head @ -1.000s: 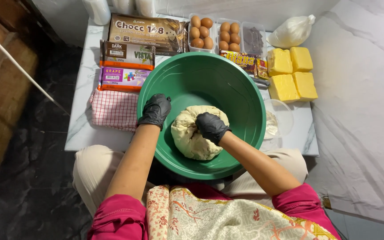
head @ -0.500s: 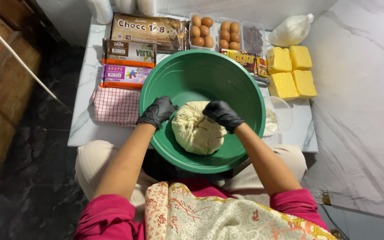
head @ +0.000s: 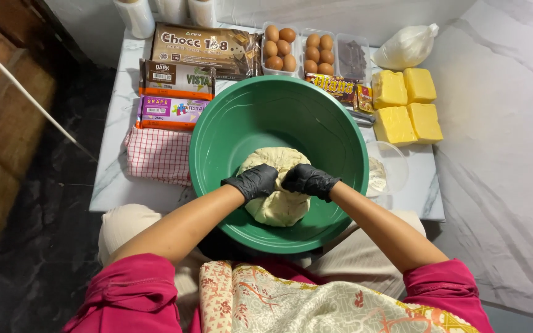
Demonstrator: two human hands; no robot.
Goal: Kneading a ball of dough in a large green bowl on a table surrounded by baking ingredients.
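Head view: I look straight down into the green bowl [head: 229, 129] in front of my lap.
Dough: the pale dough ball [head: 277, 203] sits on the near side of the bowl's floor, already gathered into one smooth lump with no loose flour showing around it.
Left hand: my black-gloved left hand [head: 253, 181] is curled down and pressing on the dough's top.
Right hand: my right hand [head: 306, 179] presses beside it, fingertips nearly touching the left.
Progress: mixing looks done; I judge this as kneading under way.
Around: egg trays [head: 297, 52], butter blocks [head: 407, 105], chocolate packs [head: 180, 77] and a checked cloth [head: 157, 154] lie untouched on the marble board [head: 109, 179].
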